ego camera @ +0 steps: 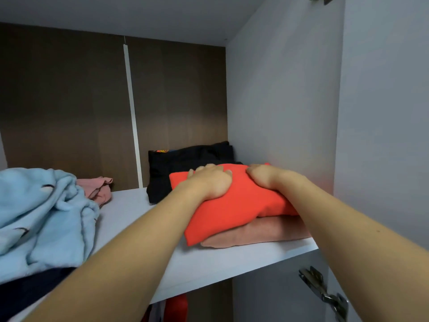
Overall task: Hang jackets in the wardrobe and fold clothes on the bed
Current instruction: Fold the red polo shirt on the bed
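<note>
Both arms reach forward into the wardrobe. The left hand point(210, 182) and the right hand point(263, 176) lie side by side on the folded red garment point(232, 210), fingers curled into the cloth in a close grip. It rests on a folded pink garment point(260, 233) on the white shelf point(204, 263).

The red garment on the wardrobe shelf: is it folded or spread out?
Folded. The red garment is a compact bundle lying on a folded pink garment, with both hands pressing on it.
</note>
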